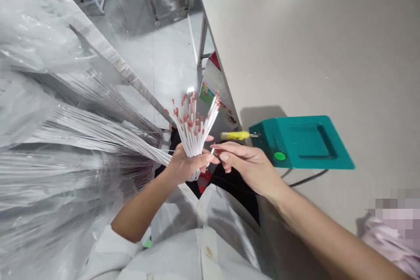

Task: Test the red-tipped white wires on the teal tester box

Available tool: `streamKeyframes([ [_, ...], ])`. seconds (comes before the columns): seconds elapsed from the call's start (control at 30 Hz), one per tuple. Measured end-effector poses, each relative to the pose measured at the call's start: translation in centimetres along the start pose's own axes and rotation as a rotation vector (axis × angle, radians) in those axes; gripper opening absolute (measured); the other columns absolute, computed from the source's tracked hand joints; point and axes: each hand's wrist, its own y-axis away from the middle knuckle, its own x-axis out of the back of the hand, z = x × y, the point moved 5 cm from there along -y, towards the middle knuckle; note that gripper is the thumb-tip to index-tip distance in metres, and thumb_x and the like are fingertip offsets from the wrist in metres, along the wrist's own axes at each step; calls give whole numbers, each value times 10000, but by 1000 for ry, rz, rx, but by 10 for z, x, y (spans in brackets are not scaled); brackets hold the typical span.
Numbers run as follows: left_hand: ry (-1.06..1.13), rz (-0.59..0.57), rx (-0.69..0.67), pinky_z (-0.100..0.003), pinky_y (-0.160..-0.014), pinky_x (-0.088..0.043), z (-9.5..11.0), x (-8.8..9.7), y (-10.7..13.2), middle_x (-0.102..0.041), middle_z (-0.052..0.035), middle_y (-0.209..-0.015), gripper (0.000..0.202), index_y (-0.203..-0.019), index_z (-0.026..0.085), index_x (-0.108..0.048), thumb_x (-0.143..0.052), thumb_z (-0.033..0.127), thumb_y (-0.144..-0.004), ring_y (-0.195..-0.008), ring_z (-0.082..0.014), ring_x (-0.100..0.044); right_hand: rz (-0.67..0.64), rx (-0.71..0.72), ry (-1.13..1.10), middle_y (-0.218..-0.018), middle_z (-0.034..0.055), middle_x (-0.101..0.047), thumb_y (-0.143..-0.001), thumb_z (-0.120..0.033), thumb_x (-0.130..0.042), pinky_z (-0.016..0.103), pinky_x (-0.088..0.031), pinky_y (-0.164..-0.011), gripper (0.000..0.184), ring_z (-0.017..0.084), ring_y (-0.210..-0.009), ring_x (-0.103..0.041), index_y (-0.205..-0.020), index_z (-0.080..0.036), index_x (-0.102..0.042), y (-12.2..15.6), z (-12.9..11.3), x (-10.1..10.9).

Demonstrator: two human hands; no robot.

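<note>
A broad white table [311,43] fills the right and far side. On the left lie long white wire hanks under clear plastic sheeting [65,140]. A teal box-shaped device [302,142] with a round green button [280,155] sits at the table's near edge, and a yellow-handled tool [234,135] pokes into its left side. The left hand [185,166] is closed around a fanned bundle of thin white wires with reddish tips [193,133], held upright just left of the device. The right hand [246,162] pinches a single white wire [212,151] at the bundle's right edge.

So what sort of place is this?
Probably a cable assembly workshop: left hand grips a bundle of white wires, more lie in plastic wrap, a teal machine sits on the workbench.
</note>
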Motion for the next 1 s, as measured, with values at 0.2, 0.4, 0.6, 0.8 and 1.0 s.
streamKeyframes([
  [0.2, 28, -138, 68, -225, -441, -382, -2, -4, 10, -687, -51, -676, 455, -1098, 144, -626, -698, 297, -675, -509, -121, -557, -86, -162, -405, -701, 13, -604, -654, -366, -745, 244, -446, -434, 177, 97, -506, -533, -712, -203, -707, -4, 17, -19],
  [0.4, 61, -96, 167, -196, -420, -358, -24, 5, 13, -660, -37, -617, 529, -1111, 118, -601, -733, 335, -646, -450, -75, -492, 82, -32, -349, -558, -24, -492, -721, -411, -677, 247, -408, -421, 263, 94, -466, -443, -598, -196, -586, -3, 12, 0],
  [0.6, 1, 97, 102, -237, -505, -447, -33, 13, 2, -684, -91, -882, 444, -985, 107, -648, -750, 346, -625, -549, -93, -552, 305, 207, 148, -800, 35, -658, -787, -287, -621, 334, -508, -635, 71, 173, -719, -602, -816, -237, -662, 6, 3, 12],
  [0.8, -76, 60, 48, -225, -493, -411, -26, 3, -1, -591, 6, -625, 287, -818, 116, -614, -727, 324, -655, -491, -76, -487, 220, 261, 279, -757, 35, -660, -807, -229, -596, 308, -504, -644, 64, 159, -713, -611, -785, -211, -653, 2, 3, -1],
  [1.0, -182, -2, 61, -232, -531, -413, -31, -4, -2, -528, 36, -542, 281, -827, 118, -606, -726, 303, -653, -502, -91, -475, 198, 225, 299, -696, 29, -636, -797, -227, -601, 281, -483, -602, 86, 142, -647, -593, -728, -194, -640, 2, 5, -9],
])
